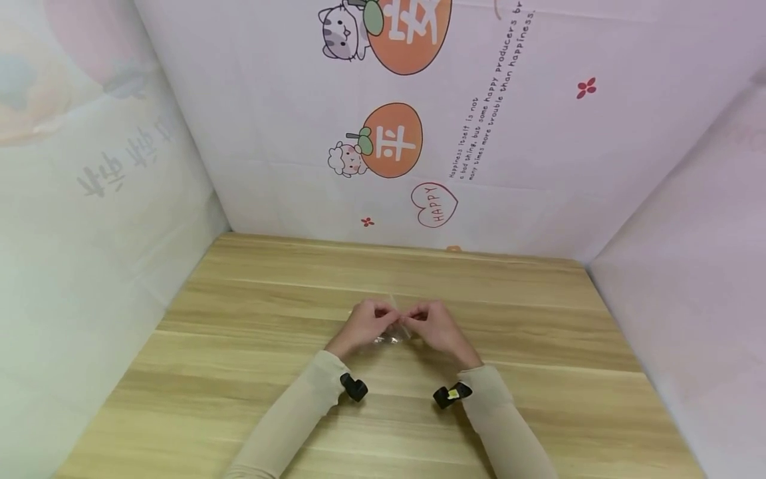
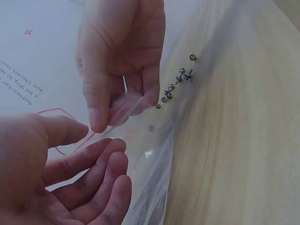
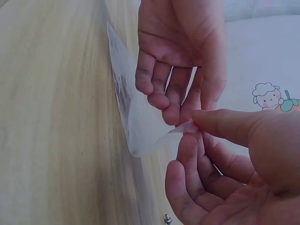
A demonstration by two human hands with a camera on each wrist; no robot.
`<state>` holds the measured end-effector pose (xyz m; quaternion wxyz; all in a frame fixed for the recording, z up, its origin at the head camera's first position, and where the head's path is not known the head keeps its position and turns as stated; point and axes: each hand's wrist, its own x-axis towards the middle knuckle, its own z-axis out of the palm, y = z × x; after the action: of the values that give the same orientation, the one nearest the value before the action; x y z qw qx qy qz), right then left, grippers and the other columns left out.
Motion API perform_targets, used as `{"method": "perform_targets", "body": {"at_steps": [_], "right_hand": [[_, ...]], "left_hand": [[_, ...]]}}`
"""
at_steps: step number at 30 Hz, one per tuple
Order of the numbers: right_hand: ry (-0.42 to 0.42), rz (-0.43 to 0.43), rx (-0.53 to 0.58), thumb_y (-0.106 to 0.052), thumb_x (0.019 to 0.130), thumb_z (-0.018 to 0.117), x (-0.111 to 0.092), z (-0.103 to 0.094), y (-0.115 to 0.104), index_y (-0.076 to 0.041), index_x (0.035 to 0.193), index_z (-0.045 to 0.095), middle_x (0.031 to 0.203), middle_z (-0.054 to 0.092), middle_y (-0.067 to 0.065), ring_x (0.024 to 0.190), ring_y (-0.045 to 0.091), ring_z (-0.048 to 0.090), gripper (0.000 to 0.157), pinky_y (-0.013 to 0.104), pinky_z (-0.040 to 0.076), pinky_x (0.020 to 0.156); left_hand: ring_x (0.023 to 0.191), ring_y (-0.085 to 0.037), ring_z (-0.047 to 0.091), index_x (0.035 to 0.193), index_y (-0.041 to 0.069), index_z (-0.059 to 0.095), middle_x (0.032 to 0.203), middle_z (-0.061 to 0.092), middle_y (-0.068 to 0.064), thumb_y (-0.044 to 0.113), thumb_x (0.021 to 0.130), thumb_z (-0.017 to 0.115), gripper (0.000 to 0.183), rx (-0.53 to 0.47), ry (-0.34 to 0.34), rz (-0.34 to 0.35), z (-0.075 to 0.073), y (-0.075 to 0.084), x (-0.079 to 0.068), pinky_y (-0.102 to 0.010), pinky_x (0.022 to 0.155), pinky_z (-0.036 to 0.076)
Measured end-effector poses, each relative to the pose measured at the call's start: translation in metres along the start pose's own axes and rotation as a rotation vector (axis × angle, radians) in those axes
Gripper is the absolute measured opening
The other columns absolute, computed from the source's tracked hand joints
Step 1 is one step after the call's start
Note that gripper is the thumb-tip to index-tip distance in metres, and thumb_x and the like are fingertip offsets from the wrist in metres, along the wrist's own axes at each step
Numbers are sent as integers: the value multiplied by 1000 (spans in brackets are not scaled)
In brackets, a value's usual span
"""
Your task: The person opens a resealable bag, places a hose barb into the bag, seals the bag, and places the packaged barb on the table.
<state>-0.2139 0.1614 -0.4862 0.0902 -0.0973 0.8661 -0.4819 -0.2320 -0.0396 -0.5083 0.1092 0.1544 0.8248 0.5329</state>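
A clear plastic bag (image 2: pixel 157 159) is stretched between both hands over the table. My left hand (image 1: pixel 366 320) pinches its edge between thumb and fingers. My right hand (image 1: pixel 439 327) pinches the edge close beside, thumb against index finger, the fingertips of both hands nearly meeting. In the right wrist view, the bag (image 3: pixel 131 112) hangs below the fingers, its lower part near the wooden surface. Several small dark metal screws (image 2: pixel 182 74) show in a loose row beyond the right hand in the left wrist view. One screw (image 3: pixel 167 219) appears at the bottom of the right wrist view.
The wood-grain table (image 1: pixel 269 399) spreads around the hands. A white printed sheet (image 1: pixel 269 133) rises at its back edge, with pale side walls (image 1: pixel 676 266) at left and right. A black wrist camera (image 1: pixel 354 387) sits on each sleeve cuff.
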Motion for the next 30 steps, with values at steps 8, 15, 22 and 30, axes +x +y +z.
{"method": "perform_targets", "body": {"at_steps": [8, 15, 22, 30], "right_hand": [[-19, 20, 15, -17, 101, 73, 1, 2, 1, -7, 101, 80, 99, 78, 9, 81, 16, 67, 12, 22, 52, 63], [35, -23, -36, -19, 99, 76, 2, 3, -2, -9, 102, 78, 99, 78, 8, 85, 16, 69, 11, 23, 55, 68], [80, -42, -91, -25, 99, 76, 2, 4, -8, -14, 106, 81, 104, 80, 3, 92, 13, 72, 14, 28, 60, 80], [49, -12, -70, -26, 101, 74, -3, 3, -15, -15, 108, 83, 108, 81, 2, 99, 17, 72, 16, 36, 60, 88]], "left_hand": [[86, -11, 68, 101, 11, 81, 95, 78, -3, 20, 104, 64, 20, 20, -12, 8, -3, -1, 1, -25, 76, 59], [81, -10, 69, 104, 7, 82, 96, 80, -7, 19, 102, 71, 16, 18, -6, 33, -6, 1, 0, -23, 72, 60], [80, -9, 67, 103, 10, 83, 94, 80, -4, 21, 102, 71, 16, 34, -35, 40, -12, 5, -2, -23, 71, 56], [82, -10, 66, 102, 6, 82, 97, 78, -6, 11, 100, 69, 13, 8, -72, 68, -13, 8, -3, -24, 72, 58]]}}
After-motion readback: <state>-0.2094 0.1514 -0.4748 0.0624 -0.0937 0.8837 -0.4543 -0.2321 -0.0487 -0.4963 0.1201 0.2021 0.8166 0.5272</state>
